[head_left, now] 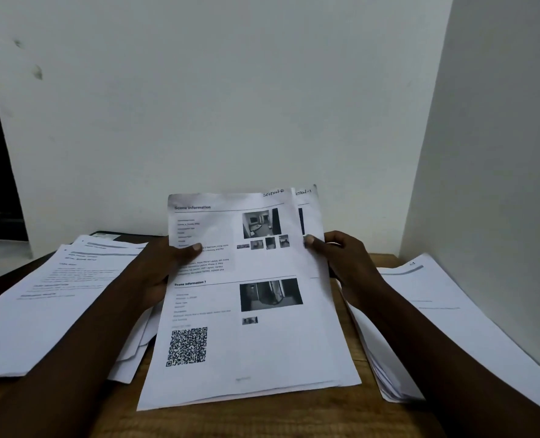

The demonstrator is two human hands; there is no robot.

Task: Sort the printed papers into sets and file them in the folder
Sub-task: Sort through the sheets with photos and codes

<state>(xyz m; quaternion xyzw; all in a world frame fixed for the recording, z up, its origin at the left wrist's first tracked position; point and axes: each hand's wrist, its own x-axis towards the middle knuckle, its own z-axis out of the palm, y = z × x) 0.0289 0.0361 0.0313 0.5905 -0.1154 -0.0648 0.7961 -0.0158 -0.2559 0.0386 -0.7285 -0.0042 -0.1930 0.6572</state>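
Observation:
I hold a stack of printed papers [262,343] upright over the middle of the wooden table [262,418]. The top sheet shows "Scene Information" headings, small photos and a QR code, with handwriting at its top right corner. A second sheet peeks out behind it on the right. My left hand [164,267] grips the stack's left edge with the thumb on the front. My right hand [341,257] grips the right edge, thumb on the front. A dark folder [126,237] shows at the back left, mostly hidden under papers.
A spread pile of printed sheets [41,311] covers the table's left side. Another pile [452,327] lies on the right, close to the wall. White walls stand right behind the table and on the right. A dark opening is at the far left.

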